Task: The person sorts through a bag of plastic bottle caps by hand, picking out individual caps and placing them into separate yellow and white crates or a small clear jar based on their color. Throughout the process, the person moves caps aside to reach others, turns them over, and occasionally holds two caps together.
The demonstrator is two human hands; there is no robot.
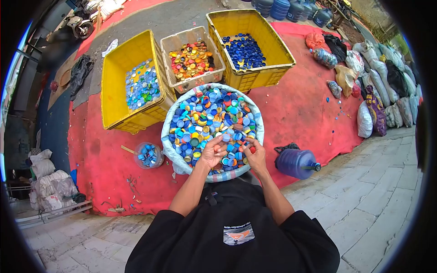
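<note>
A big sack [169,144] full of mixed bottle caps [209,116], mostly blue with red, yellow and green ones, stands just ahead of me. My left hand [212,152] rests palm down on the caps at the near edge, fingers curled over some of them. Beside it my right hand [256,154] lies among the caps with its fingers closed around a few, a red cap showing at its edge. The two hands almost touch. What exactly each hand holds is hidden by the fingers.
Beyond the sack stand a yellow crate [114,86] with light blue caps, a beige crate [182,43] with red and orange caps, and a yellow crate [277,45] with dark blue caps. A small container [148,154] of blue caps sits left, a blue water jug [297,163] right. Filled bags line the right side.
</note>
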